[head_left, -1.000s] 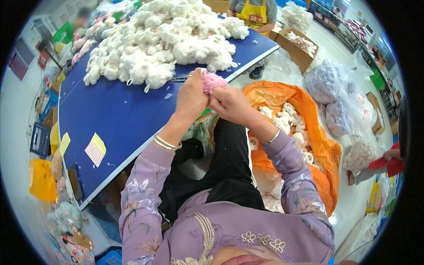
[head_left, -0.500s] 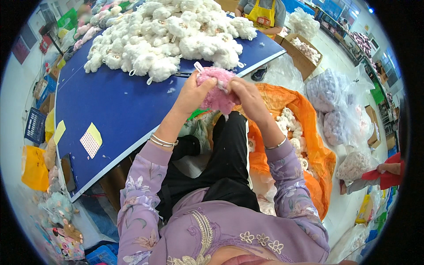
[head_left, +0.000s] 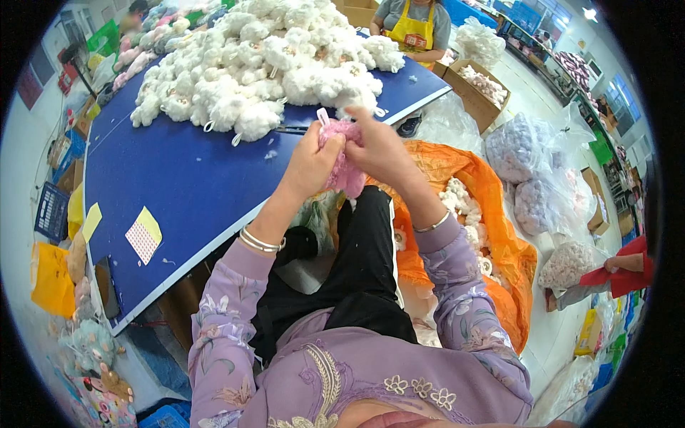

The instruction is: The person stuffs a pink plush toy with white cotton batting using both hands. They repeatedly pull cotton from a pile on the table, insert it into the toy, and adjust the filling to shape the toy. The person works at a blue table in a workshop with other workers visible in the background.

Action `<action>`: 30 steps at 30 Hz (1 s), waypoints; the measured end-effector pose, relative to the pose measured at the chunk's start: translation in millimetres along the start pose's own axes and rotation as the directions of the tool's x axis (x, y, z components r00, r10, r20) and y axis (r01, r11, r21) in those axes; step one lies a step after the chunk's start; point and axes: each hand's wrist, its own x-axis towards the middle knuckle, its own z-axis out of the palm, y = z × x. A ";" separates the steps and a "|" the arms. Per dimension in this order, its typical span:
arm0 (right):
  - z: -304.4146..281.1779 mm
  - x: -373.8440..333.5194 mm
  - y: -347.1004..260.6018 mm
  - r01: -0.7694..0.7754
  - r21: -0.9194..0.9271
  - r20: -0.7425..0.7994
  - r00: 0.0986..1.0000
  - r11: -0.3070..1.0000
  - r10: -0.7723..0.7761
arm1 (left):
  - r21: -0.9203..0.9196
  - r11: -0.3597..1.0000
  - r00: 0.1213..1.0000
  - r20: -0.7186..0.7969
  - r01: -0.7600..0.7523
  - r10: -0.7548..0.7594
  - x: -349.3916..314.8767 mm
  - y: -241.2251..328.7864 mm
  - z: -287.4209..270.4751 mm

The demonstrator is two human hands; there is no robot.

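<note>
One pink plush toy point(head_left: 344, 158), fluffy and soft, sits right at the near edge of the blue counter point(head_left: 193, 178), caught between two hands. The left hand point(head_left: 312, 160) has its grip clamped on the toy's left side, fingers curled into the fluff. The right hand point(head_left: 378, 148) presses in from the other side and over the top, its grip closed on the same toy, so the pink shows between and below the two hands. A small pale loop sticks up from the toy's top. Two thin bangles point(head_left: 260, 241) ring the left wrist, one the right. Beyond the pink toy, farther up the counter, a big heap of white plush toys point(head_left: 264, 64) lies too dense to count. Right of the toy, an orange bag point(head_left: 499, 235) holds more white pieces. Left of it, on the counter, two yellow notes point(head_left: 143, 232).
</note>
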 end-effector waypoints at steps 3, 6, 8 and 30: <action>16.4 6.8 2.4 0.026 -0.059 0.001 1.000 0.998 -0.026 | 0.363 0.906 0.957 -0.102 -0.220 0.273 -10.4 9.2 15.5; 16.3 6.1 4.2 0.005 -0.079 0.080 0.997 0.997 0.001 | 0.432 0.890 0.983 -0.044 -0.144 0.180 -17.7 23.3 13.5; 20.1 4.4 6.9 0.078 -0.114 0.015 0.997 0.990 -0.077 | 0.460 0.882 0.994 0.001 -0.101 0.113 -20.9 26.6 8.6; 17.3 5.1 9.3 -0.148 0.689 -0.041 0.969 0.710 0.242 | -0.271 0.941 0.972 -0.172 -0.205 0.162 -11.9 3.4 0.6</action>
